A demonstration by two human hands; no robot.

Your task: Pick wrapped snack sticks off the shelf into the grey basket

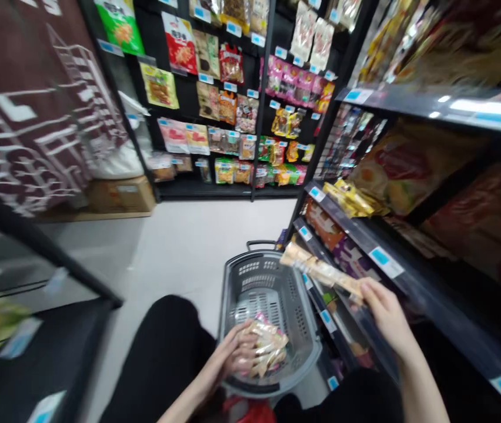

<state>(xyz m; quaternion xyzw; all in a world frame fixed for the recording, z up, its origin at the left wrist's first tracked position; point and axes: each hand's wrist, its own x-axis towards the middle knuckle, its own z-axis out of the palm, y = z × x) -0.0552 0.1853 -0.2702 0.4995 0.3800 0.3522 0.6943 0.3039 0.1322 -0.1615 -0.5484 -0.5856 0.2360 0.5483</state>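
Observation:
My left hand (239,352) is over the near end of a grey plastic shopping basket (228,294), its fingers wrapped round a bunch of small shiny beige snack packets (268,346). A bit of pink shows at the bunch's top. My right hand (380,308) pinches one end of a long, narrow beige snack packet (321,270). That packet slants up and left, its far end above the basket's right rim, in front of the shelf edges. The basket has slotted walls and a black handle (261,242) at its far end.
On the right stands a shelf rack (383,258) with price tags and yellow snack packets (351,198). Hanging snack bags (180,44) fill the rack ahead. A cardboard box (120,197) is at the back left, and a dark shelf (74,341) at the near left. Pale floor (180,252) lies between.

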